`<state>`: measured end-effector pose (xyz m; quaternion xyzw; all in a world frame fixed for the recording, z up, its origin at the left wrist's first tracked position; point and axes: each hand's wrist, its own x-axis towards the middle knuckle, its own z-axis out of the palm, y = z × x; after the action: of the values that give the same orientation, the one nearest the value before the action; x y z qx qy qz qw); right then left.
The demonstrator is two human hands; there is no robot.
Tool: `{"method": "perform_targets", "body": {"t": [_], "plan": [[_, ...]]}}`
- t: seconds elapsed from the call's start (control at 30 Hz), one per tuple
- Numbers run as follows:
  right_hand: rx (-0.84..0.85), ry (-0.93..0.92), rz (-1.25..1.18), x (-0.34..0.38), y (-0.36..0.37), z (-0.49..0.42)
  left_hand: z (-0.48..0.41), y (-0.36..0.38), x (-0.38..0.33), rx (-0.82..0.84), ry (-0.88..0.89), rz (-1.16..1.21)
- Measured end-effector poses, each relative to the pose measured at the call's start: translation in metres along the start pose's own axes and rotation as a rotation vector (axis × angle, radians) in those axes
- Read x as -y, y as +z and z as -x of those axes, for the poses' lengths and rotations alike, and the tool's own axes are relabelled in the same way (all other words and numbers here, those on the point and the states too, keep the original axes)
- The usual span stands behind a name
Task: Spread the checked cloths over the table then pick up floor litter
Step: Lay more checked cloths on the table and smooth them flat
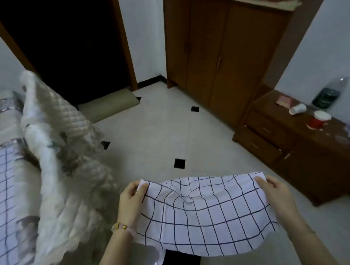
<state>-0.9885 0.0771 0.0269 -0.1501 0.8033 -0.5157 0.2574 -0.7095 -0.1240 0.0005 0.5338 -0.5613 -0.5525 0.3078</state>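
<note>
I hold a white cloth with dark checked lines (205, 216) stretched out in the air in front of me. My left hand (132, 199) pinches its upper left corner and my right hand (273, 190) pinches its upper right corner. The cloth sags in the middle and hangs down towards me. A second checked cloth (3, 193) lies flat at the far left, partly under a rumpled white quilt (58, 156). No litter shows on the tiled floor (160, 133) in this view.
A brown wardrobe (223, 51) stands at the back. To the right is a low wooden cabinet (285, 148) carrying a tipped white paper cup (297, 108), a red cup (318, 120) and a plastic bottle (329, 95). A dark doorway (68, 47) opens at the back left.
</note>
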Motion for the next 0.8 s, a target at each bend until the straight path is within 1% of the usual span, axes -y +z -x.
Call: {"method": "perform_targets", "body": {"t": [0.1, 0.3, 0.4, 0.53, 0.67, 0.8], "plan": [[0.029, 0.002, 0.012, 0.039, 0.029, -0.071, -0.074, 0.012, -0.025, -0.053, -0.011, 0.025], [0.063, -0.141, -0.005, 0.148, 0.102, -0.211, -0.210, 0.007, -0.097, -0.167, 0.051, 0.061], [0.134, -0.179, -0.007, 0.182, 0.150, -0.265, -0.261, -0.007, -0.124, -0.218, 0.075, 0.067], [0.269, -0.217, 0.003, 0.221, 0.234, -0.331, -0.324, -0.034, -0.137, -0.363, 0.064, 0.082], [0.421, -0.248, 0.038, 0.264, 0.336, -0.399, -0.391, -0.064, -0.137, -0.504, 0.037, 0.087], [0.555, -0.315, 0.074, 0.340, 0.451, -0.460, -0.454, -0.105, -0.163, -0.736, 0.060, 0.137]]}}
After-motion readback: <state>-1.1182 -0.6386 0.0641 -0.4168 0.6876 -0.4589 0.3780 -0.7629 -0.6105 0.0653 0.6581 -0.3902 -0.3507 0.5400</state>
